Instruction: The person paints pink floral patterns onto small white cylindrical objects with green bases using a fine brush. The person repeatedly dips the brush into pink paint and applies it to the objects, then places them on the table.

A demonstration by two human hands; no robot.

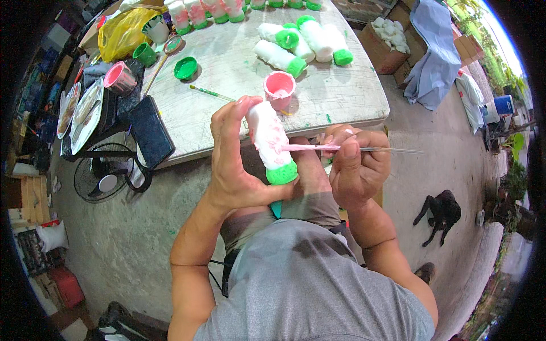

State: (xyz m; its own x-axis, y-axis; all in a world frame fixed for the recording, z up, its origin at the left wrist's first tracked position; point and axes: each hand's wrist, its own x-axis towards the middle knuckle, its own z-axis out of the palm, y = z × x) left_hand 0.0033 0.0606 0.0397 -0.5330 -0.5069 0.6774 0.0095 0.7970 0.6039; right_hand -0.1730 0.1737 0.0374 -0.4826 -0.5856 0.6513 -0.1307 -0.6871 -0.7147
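My left hand (227, 165) holds a white cylinder (267, 136) with a green base and patches of pink on its raised pattern, gripped upright and slightly tilted between fingers and thumb. My right hand (358, 165) is closed on a thin paintbrush (310, 148), pink toward the tip, which touches the cylinder's right side. Just beyond the cylinder stands a cup of pink paint (279, 90) on the table (364, 108). A second, green-stained brush (210, 92) lies left of it, near a small tub of green paint (185, 68).
White-and-green cylinders (318, 42) lie at the back, with others standing behind. Plates (85, 113), a phone (151, 131) and paint tubs crowd the left, above a floor fan (108, 170). A black dog (438, 216) lies right; cardboard boxes (387, 54) stand beside the table.
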